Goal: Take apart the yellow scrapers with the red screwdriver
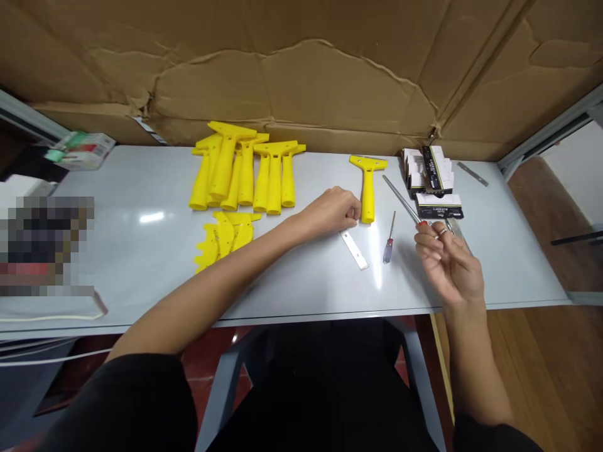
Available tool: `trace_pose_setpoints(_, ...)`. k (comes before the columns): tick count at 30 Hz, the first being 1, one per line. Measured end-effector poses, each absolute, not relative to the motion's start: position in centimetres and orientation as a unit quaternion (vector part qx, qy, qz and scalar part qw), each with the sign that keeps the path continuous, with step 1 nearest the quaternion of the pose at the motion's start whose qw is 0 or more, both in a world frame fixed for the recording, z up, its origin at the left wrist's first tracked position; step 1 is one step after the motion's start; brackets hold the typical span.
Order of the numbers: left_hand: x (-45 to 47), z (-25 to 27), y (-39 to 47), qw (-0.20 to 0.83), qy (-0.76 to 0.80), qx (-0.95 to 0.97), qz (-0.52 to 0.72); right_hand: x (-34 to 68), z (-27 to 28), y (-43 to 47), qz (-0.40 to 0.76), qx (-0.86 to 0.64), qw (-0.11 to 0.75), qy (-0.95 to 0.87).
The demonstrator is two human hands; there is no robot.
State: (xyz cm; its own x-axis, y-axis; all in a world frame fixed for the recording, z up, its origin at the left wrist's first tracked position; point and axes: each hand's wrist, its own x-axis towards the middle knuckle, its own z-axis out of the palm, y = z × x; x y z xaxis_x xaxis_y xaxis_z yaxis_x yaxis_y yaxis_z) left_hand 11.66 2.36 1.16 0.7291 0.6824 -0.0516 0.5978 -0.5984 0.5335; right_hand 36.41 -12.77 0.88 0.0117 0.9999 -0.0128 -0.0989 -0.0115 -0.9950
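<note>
My left hand point(333, 211) is closed, its fingers curled down beside a yellow scraper handle point(368, 194). Two screws show in that handle's head. From under the fingertips runs a flat metal strip with holes point(354, 250); whether they pinch it or something small is hidden. My right hand point(452, 260) is closed around a screwdriver point(400, 198), its long shaft pointing up and left and a bit of red showing at the grip. A smaller screwdriver with a dark translucent handle point(388, 250) lies between my hands.
Several yellow scraper handles point(226, 166) stand grouped at the back left, with yellow clip-like parts point(226, 235) in front. Black-and-white small boxes point(436, 172) are stacked back right, near a metal blade point(472, 174). Cardboard point(292, 81) walls the table's point(301, 295) back.
</note>
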Motion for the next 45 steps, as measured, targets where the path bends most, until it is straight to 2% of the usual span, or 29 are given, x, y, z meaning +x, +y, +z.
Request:
trace_pose_setpoints(6,12.8,2.5,1.1,0.192,0.392,0.899,0.023,34.3,1.3,-14.5,0.661,-0.456,0.512,-0.305)
trace_pose_setpoints(10,13.5,2.5,1.4,0.185,0.402,0.897,-0.002,32.8,1.5,-14.0,0.714,-0.439,0.476,-0.267)
trace_pose_setpoints(15,12.5,3.9,0.3,0.218,0.402,0.886,0.083,32.1,1.6,-13.5,0.755,-0.423,0.423,-0.267)
trace_pose_setpoints(19,12.3,6.8,-3.6,0.348,0.285,0.872,0.194,31.6,2.1,-13.4,0.783,-0.435,0.381,-0.23)
trace_pose_setpoints(23,13.9,7.3,-6.8,0.32,0.196,0.909,0.182,31.8,2.3,-13.5,0.793,-0.432,0.338,-0.265)
trace_pose_setpoints(28,14.7,6.0,-7.1,0.316,0.139,0.917,0.201,33.8,2.6,-13.7,0.757,-0.468,0.334,-0.309)
trace_pose_setpoints(30,13.7,6.1,-6.7,0.319,0.127,0.906,0.249,35.7,3.7,-13.3,0.724,-0.498,0.292,-0.378)
trace_pose_setpoints(32,11.9,6.2,-6.2,0.295,0.149,0.9,0.285,38.3,5.1,-12.6,0.625,-0.556,0.217,-0.503)
trace_pose_setpoints(34,9.8,5.7,-5.7,0.254,0.186,0.911,0.266,41.1,6.2,-11.6,0.427,-0.651,0.143,-0.611)
trace_pose_setpoints(37,7.5,3.7,-4.7,0.203,0.212,0.944,0.149,44.1,6.4,-9.9,0.174,-0.737,0.054,-0.651)
trace_pose_setpoints(42,7.4,0.8,-3.4,0.112,0.246,0.962,0.036,44.5,4.1,-7.7,0.1,-0.723,-0.058,-0.681)
trace_pose_setpoints(45,8.0,0.8,-2.7,0.092,0.248,0.964,0.01,44.1,3.6,-7.2,0.095,-0.71,-0.065,-0.694)
